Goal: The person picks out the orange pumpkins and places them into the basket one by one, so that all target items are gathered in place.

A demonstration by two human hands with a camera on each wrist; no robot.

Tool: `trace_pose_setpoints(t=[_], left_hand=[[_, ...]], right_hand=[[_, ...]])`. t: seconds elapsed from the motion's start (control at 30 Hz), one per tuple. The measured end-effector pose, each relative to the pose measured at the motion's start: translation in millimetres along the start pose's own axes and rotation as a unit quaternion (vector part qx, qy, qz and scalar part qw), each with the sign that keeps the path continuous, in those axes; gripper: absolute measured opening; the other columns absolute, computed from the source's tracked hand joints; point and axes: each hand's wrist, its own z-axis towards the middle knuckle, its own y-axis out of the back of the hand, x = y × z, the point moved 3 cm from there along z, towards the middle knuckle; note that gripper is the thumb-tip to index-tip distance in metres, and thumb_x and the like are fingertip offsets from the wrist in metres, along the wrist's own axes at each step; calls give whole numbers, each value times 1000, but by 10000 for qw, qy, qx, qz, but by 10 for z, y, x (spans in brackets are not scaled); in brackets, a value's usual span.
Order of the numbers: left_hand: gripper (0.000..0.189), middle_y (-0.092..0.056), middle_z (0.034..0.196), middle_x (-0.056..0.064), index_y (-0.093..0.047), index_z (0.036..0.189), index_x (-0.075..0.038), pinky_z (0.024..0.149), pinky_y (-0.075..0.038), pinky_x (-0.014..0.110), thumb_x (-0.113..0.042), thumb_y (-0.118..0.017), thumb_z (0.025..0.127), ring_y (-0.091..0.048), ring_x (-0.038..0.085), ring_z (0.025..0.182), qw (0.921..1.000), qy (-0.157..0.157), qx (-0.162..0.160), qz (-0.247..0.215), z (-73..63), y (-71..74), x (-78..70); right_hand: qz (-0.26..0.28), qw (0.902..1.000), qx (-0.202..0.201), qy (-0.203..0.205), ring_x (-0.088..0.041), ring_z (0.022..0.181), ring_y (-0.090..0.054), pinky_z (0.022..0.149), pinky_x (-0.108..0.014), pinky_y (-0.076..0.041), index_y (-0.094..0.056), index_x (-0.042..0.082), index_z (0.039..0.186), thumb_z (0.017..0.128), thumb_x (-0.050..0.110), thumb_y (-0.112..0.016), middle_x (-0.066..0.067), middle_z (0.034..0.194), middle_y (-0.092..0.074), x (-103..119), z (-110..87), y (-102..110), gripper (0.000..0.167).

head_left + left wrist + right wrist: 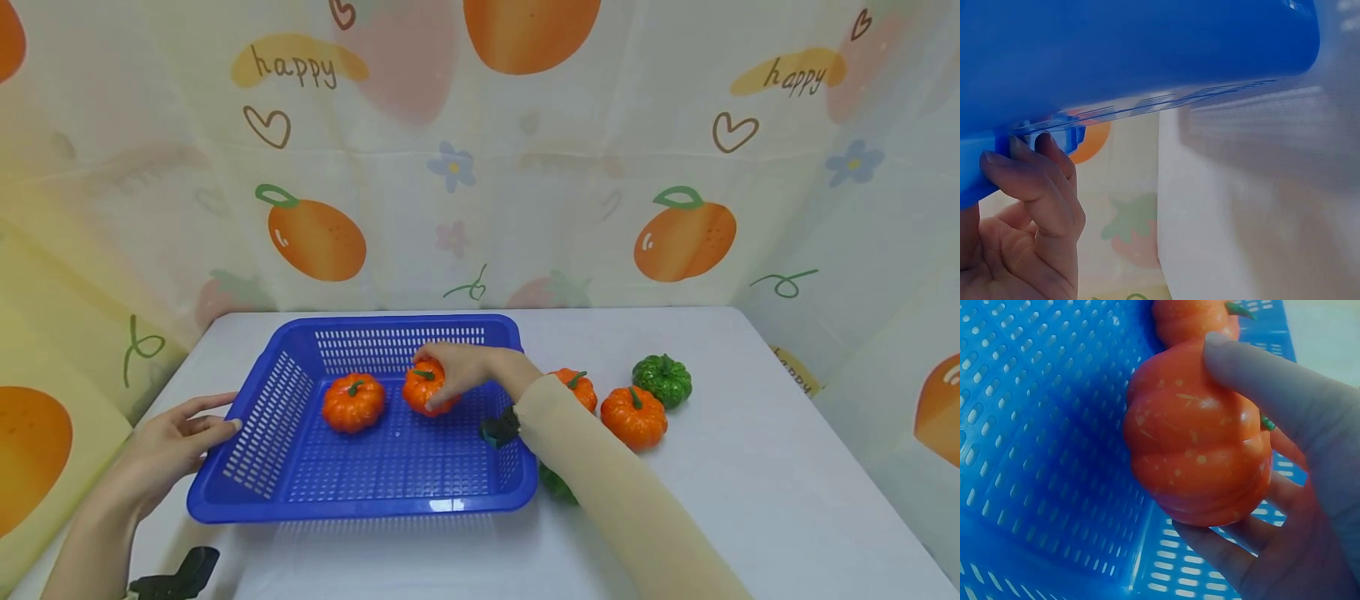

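Note:
A blue plastic basket [390, 483] with slotted walls stands on the table. At its left rim, my left hand [168, 442] grips the edge, thumb on top; the left wrist view shows the fingers [1054, 194] curled up beneath the rim. My right hand [468, 371] reaches over the right side and holds an orange toy pumpkin [422, 385] inside the basket. Up close in the right wrist view, thumb and fingers wrap the ribbed pumpkin [1197, 437] from opposite sides. Another orange pumpkin [354, 402] sits on the basket floor to its left.
Right of the basket lie an orange pumpkin [634, 418], a green pumpkin [663, 380] and another orange pumpkin [581, 388] partly behind the right sleeve. A green one [557, 483] shows below the forearm. A printed curtain [495, 208] hangs behind the white table [757, 467].

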Motion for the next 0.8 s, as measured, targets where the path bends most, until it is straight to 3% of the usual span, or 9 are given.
trace_pose_setpoints(t=[0.8], left_hand=[[69,-64,88,-5,-29,142,-4,68,-54,29,-38,-58,89,-62,13,76,10000,22,16,47,-1,-9,-10]], right_hand=[[-84,9996,158,-206,-15,113,-45,100,-29,-38,-37,13,135,78,31,-73,-2,128,-46,-85,98,-131,69]])
